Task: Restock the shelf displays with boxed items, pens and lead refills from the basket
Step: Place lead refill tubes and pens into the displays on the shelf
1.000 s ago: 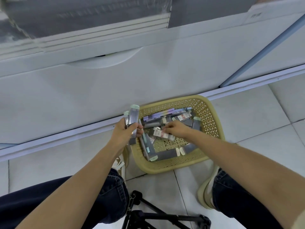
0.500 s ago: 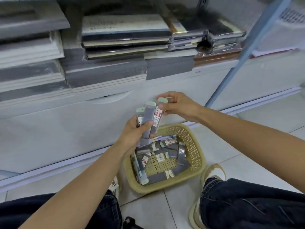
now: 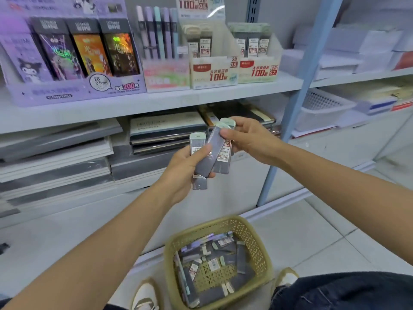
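Sitting on the floor by the person's feet, a woven basket [image 3: 223, 223] holds loose lead refills [image 3: 213, 264]. Above it, the left hand [image 3: 182, 167] grips three refill cases [image 3: 210, 154] fanned out, while the right hand [image 3: 249, 138] pinches one by its top, probably sorting by size. Beyond, matching display boxes [image 3: 214, 71] line the shelf's front edge. Half a second ago, the hands were lower, close over the basket.

Left hand [image 3: 178, 173] and right hand [image 3: 250, 139] lifted the lead refills [image 3: 213, 151] above the basket [image 3: 257, 240].
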A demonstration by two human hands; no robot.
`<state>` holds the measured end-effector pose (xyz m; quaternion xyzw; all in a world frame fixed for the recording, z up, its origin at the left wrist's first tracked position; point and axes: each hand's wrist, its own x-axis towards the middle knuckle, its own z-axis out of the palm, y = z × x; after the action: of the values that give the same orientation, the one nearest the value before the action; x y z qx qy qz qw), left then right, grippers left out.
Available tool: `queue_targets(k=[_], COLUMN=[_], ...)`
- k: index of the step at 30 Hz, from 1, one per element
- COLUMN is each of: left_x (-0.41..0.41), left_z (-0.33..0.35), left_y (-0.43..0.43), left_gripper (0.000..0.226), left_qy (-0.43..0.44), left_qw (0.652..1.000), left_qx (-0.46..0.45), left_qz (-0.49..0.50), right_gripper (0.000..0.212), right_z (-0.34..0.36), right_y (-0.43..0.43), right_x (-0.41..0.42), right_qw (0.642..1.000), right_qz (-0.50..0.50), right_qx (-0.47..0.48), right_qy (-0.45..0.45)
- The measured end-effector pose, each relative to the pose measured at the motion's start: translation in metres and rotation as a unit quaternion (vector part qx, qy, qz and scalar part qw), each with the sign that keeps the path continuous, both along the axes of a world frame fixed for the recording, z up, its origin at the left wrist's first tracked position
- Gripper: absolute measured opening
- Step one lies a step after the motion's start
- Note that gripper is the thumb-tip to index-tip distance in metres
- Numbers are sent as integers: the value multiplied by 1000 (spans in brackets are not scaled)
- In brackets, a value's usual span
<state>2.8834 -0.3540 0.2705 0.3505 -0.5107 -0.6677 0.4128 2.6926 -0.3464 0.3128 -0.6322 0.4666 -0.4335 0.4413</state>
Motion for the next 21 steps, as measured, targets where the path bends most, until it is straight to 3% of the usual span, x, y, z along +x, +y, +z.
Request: queue_targets(k=[3, 10, 13, 16, 21], left_x=[-1, -3, -5, -8, -14], left_z=[22, 41, 39, 37, 36], left_y=[-7, -8, -9, -5, -10], left_gripper=[30, 28, 29, 38, 18], left_qy=[-18, -23, -47, -47, -73], left_qw=[1000, 992, 997, 998, 996], left_qx=[5, 104, 52, -6, -59], left_qz=[-15, -65, -42, -34, 10], right_gripper=[30, 39, 39, 27, 23], right_z=[15, 11, 7, 6, 2], right_y=[3, 5, 1, -4, -8], right_x=[-7, -7, -3, -2, -10], right_qw=[1000, 979, 983, 987, 985], right_qz=[-5, 60, 24, -23, -57], right_qx=[6, 33, 27, 14, 22], right_qy=[-28, -192, -178, -158, -161])
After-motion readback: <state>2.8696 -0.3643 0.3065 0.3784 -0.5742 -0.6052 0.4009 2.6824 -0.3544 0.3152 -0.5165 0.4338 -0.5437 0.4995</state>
